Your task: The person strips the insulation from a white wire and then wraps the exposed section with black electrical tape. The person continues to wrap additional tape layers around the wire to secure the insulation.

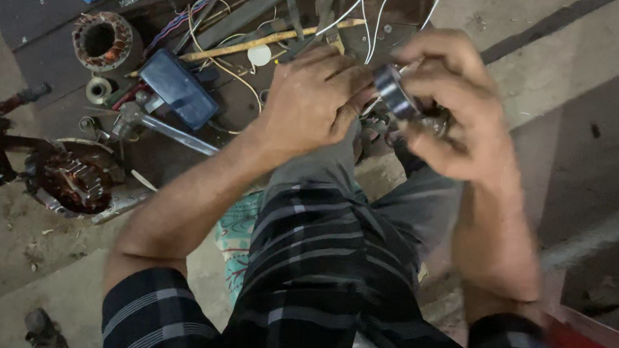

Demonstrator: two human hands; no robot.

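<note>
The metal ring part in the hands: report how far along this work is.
Done, by the look of it: two wound stators lie stripped out on the floor. In hand: the right hand pinches a metal ring part while the left hand works beside it. Left: white wires hang loose and the wrench lies unused.

Two hands (308, 99), perhaps two stators (102, 39).

stator ring (102, 40) far left, dark case (179, 88) between it and both hands (316, 100), wrench (171, 130) just below
</note>
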